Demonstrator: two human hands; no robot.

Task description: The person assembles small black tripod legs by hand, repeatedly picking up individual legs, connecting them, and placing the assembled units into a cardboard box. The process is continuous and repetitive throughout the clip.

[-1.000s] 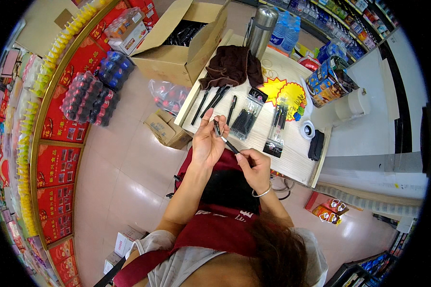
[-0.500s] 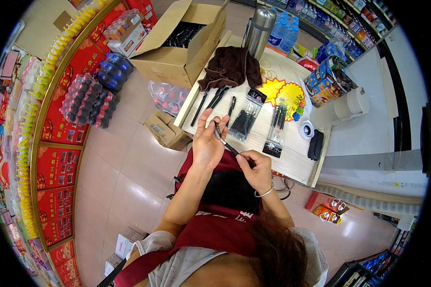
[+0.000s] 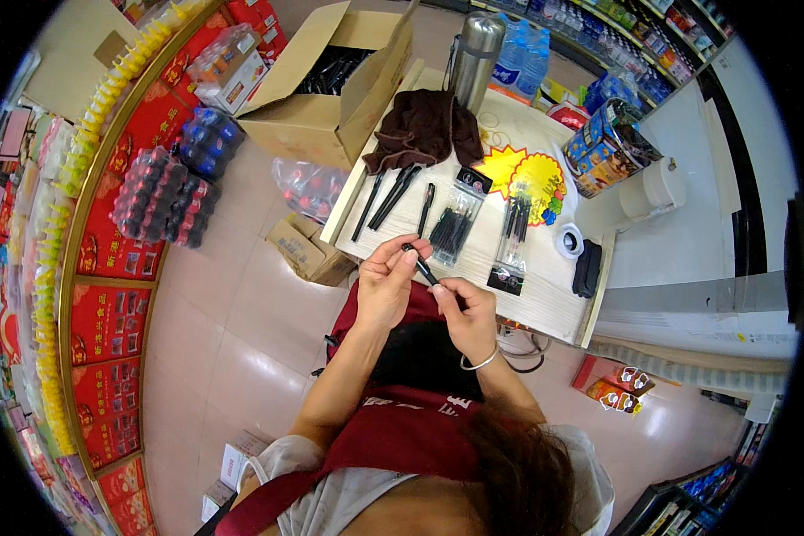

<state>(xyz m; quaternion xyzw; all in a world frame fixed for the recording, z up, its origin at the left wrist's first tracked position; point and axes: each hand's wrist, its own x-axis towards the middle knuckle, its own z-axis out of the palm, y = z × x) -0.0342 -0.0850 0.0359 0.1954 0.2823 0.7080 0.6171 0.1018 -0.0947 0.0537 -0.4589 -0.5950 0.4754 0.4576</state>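
Observation:
A black pen (image 3: 423, 267) is held slantwise in front of me, over the table's near edge. My left hand (image 3: 384, 293) pinches its upper end between thumb and fingers. The lower end is gripped by the thumb and fingers of my right hand (image 3: 470, 320), which cover its tip. Beyond my hands a loose black pen (image 3: 427, 211) lies on the table, with several more black pens (image 3: 393, 198) to its left. A clear packet of black pens or refills (image 3: 453, 229) lies just past my fingers. Right of it is a second clear packet (image 3: 513, 234) with fewer inside.
On the pale table (image 3: 545, 308) are a brown cloth (image 3: 420, 129), a steel flask (image 3: 476, 64), yellow star-shaped cards (image 3: 536, 174), a white roll (image 3: 569, 241) and a black case (image 3: 587, 270). An open carton (image 3: 299, 125) of black items stands left. Bottle packs (image 3: 156, 192) sit on the floor.
My left fingers, earlier spread and palm up with a silvery part of the pen showing, have curled around its upper end. Both hands have drawn closer together along the pen.

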